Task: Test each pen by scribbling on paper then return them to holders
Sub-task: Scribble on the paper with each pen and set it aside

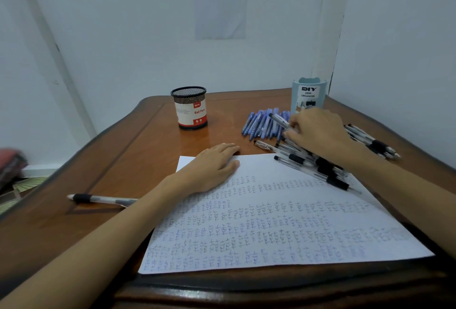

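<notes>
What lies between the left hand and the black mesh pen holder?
Only bare wooden table shows there in the head view, between the left hand and the mesh pen holder.

Right hand (318,133) covers middle of clear-pen pile (299,160); fingertips buried, grip unclear. Blue organizer (309,91): base hidden behind it. Left forearm (103,229) hides one end of lone pen (98,199) near table (111,160) left edge. Wall sheet (220,0): print too small, top cut off.
</notes>
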Demonstrator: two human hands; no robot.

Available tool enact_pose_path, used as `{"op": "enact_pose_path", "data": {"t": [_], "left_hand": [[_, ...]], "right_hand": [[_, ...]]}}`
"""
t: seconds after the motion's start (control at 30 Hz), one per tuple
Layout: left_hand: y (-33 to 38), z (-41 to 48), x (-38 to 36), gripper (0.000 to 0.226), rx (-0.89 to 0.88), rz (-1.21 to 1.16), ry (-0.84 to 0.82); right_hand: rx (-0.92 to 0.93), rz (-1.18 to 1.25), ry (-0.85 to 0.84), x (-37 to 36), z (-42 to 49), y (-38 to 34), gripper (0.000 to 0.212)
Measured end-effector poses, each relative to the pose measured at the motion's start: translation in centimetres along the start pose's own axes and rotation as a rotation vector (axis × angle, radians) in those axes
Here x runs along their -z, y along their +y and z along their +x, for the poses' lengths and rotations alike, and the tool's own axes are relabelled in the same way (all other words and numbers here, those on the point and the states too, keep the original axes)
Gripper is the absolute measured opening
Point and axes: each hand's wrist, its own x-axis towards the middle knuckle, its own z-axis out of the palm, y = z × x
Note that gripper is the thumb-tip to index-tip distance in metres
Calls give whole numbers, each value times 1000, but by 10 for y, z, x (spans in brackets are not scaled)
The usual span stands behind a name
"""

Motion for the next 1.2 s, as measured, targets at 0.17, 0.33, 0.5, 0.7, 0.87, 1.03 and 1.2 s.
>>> {"op": "enact_pose_path", "data": {"t": [0.17, 0.33, 0.5, 0.7, 0.87, 1.03, 1.2], "left_hand": [[0, -1, -1, 49, -5, 2, 10], [4, -7, 8, 47, -20, -24, 51], [-4, -27, 34, 42, 38, -56, 176], [-56, -85, 51, 41, 242, -30, 239], [-97, -127, 51, 36, 346, -40, 321], [-110, -149, 46, 41, 401, -68, 317], [-118, -158, 47, 39, 436, -123, 391]], "right_hand": [[44, -241, -134, -12, -3, 2, 36], [67, -198, -153, -13, -5, -2, 35], [240, -63, -27, -1, -14, -39, 39], [535, 367, -161, 20, -31, -119, 29], [680, 602, -344, 16, -28, -178, 37], [683, 630, -358, 5, -25, -210, 24], [527, 766, -402, 5, -14, -200, 7]]}}
